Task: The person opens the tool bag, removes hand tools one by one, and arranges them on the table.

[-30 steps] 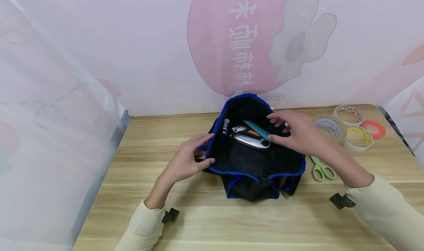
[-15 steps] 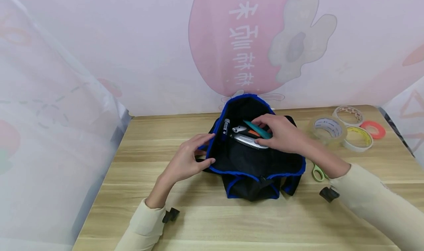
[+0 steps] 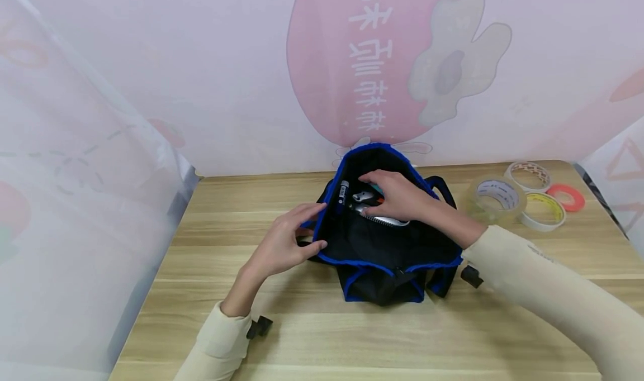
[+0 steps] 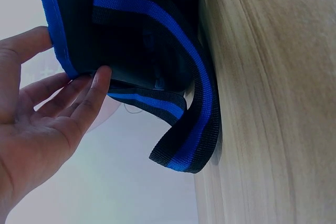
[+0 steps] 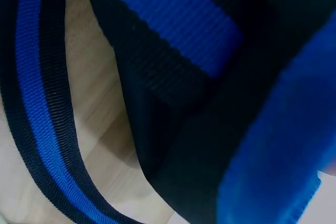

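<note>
A black bag with blue edging (image 3: 392, 266) stands with its mouth spread wide. My left hand (image 3: 279, 241) grips its left rim, thumb and fingers on either side of the edge (image 4: 63, 51); the left wrist view shows this hand (image 4: 52, 114) too. Inside the bag, my right hand (image 3: 399, 196) reaches over the tools, thumb and fingers apart. Its thumb is at a silver toothed tool (image 3: 384, 220), and its fingers partly cover a teal item (image 3: 376, 189). A dark blue tube (image 3: 342, 195) leans at the inner left wall. The right wrist view shows mostly bag fabric (image 5: 184, 182) and straps.
Rolls of tape lie on the table to the right: a wide clear one (image 3: 498, 196), a white one (image 3: 530, 175), a yellow-lined one (image 3: 545, 212) and a red one (image 3: 567, 197). A strap (image 4: 202, 98) loops out beside the bag. A printed curtain (image 3: 241, 90) hangs behind the table.
My right hand has moved left and deeper over the tools, now covering most of the teal item. The right sleeve now hides the green scissors. My left hand has stayed at the rim.
</note>
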Demonstrator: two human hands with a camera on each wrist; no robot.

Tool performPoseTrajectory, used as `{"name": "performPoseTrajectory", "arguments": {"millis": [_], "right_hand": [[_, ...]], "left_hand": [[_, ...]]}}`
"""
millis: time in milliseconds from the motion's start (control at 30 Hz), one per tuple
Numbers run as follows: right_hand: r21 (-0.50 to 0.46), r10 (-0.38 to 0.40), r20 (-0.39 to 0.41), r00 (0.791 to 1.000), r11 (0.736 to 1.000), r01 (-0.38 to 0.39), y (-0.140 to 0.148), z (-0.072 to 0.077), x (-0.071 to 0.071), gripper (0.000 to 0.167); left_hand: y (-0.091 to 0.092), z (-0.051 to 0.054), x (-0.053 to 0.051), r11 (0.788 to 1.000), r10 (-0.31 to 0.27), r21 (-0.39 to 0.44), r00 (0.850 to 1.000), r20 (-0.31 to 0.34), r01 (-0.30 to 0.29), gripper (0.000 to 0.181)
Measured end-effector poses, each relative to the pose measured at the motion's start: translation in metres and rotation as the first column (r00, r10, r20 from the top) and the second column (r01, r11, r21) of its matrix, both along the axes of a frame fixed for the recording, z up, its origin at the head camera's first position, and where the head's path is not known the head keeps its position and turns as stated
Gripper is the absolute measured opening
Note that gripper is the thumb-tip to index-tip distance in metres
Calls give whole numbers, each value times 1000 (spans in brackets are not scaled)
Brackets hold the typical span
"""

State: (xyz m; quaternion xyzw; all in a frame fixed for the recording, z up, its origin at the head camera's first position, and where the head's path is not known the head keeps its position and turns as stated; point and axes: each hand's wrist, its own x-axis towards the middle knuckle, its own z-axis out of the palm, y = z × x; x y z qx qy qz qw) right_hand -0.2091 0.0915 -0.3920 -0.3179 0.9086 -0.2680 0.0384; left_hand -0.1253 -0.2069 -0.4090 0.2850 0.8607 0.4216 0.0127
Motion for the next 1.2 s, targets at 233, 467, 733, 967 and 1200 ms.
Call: {"name": "performPoseTrajectory", "arguments": {"millis": [233, 467, 733, 967, 1200], "right_hand": [[0, -8, 63, 998, 1000, 8, -15, -9, -10, 89], [5, -1, 105, 994, 1000, 1, -21, -9, -11, 91], [-10, -18, 104, 994, 1000, 19, -14, 1, -10, 91], [-89, -36, 100, 994, 995, 44, -8, 9, -5, 91], [-86, -61, 113, 992, 994, 71, -16, 4, -13, 91]], "left_hand": [[0, -2, -1, 1000, -3, 5, 1000, 18, 3, 73], [0, -1, 0, 1000, -15, 21, 1000, 5, 14, 73], [0, 0, 0, 1000, -14, 25, 1000, 5, 14, 74], [0, 1, -1, 1000, -12, 22, 1000, -7, 12, 75], [1, 0, 0, 1000, -16, 16, 1000, -16, 16, 74]]}}
